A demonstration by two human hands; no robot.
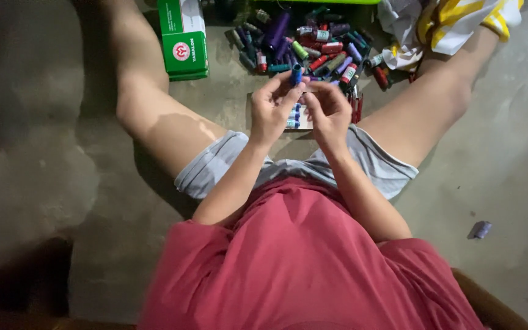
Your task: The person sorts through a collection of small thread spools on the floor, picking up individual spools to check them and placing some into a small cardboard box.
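Observation:
I sit on a concrete floor with my legs spread. My left hand (pixel 271 105) pinches a small blue cylinder (pixel 296 74) upright between thumb and fingers. My right hand (pixel 327 109) is curled close beside it, fingertips near the cylinder's lower end; whether it holds anything is hidden. Just beyond my hands lies a flat pale card (pixel 304 122) with a short row of small blue cylinders (pixel 293 116) on its left edge.
A heap of several small coloured cylinders (pixel 313 49) covers the floor ahead. A green and white box (pixel 183 38) stands at the upper left. Yellow and white cloth (pixel 453 21) lies at the upper right. A small purple scrap (pixel 481 230) rests on the floor to my right.

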